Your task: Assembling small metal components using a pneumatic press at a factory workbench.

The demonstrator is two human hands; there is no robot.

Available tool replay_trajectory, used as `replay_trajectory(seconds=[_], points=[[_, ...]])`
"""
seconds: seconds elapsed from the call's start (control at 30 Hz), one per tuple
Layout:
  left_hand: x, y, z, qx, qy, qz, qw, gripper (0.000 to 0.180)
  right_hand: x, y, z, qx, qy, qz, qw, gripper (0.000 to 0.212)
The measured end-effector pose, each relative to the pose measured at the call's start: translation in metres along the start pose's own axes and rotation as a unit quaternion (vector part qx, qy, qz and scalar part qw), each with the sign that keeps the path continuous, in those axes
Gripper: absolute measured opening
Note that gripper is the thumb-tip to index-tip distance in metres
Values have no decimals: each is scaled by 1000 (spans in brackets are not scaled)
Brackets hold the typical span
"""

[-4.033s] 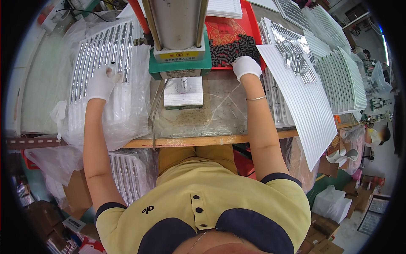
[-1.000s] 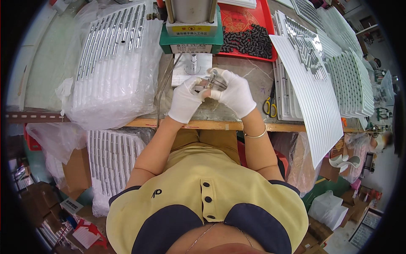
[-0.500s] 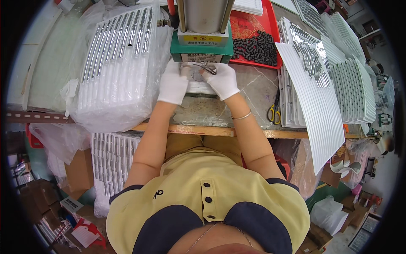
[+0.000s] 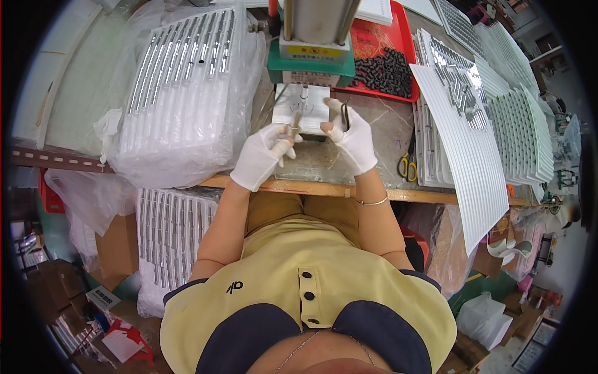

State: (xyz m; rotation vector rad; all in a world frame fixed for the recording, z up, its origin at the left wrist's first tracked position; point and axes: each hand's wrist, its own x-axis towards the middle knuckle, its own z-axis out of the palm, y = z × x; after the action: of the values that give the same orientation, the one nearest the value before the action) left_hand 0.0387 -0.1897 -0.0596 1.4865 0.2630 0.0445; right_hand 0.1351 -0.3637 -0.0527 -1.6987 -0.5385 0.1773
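My left hand (image 4: 264, 152), in a white glove with bare fingertips, pinches a small shiny metal tube (image 4: 295, 126) at the near left of a press's metal base block (image 4: 317, 112). My right hand (image 4: 355, 140), gloved the same way, is at the right of the block. It keeps dark tweezers (image 4: 346, 116) against the palm, while its thumb and forefinger are apart with nothing visible between them. On the block, a small metal post (image 4: 304, 92) stands below the press head (image 4: 311, 68), which is green with a grey cylinder above.
Left lies a plastic-wrapped tray (image 4: 180, 118) with rows of metal tubes. A red tray (image 4: 413, 87) of black sleeves stands behind right. Yellow-handled scissors (image 4: 407, 167) lie beside stacked white trays (image 4: 434, 156). A white ridged sheet (image 4: 476, 181) overhangs the wooden table edge (image 4: 311, 189).
Both hands have drawn back toward me from under the press head and moved apart. The metal block and post now show between them. The view has shifted slightly.
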Motion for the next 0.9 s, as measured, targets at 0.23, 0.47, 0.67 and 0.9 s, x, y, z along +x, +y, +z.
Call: replay_trajectory(seconds=[0.23, 0.47, 0.67, 0.9], points=[[-8, 0, 33, 129, -11, 4, 992, 20, -15, -11, 6, 99, -63, 95, 989, 23], [-7, -14, 37, 24, 13, 4, 1000, 28, -25, -16, 4, -39, 18, 60, 997, 27], [-9, -11, 26, -91, -71, -42, 992, 28, -27, -1, -37, 535, -25, 173, 827, 33], [-11, -28, 35, -308, -247, -224, 891, 21, -20, -47, 4, 675, 179, 236, 676, 32]])
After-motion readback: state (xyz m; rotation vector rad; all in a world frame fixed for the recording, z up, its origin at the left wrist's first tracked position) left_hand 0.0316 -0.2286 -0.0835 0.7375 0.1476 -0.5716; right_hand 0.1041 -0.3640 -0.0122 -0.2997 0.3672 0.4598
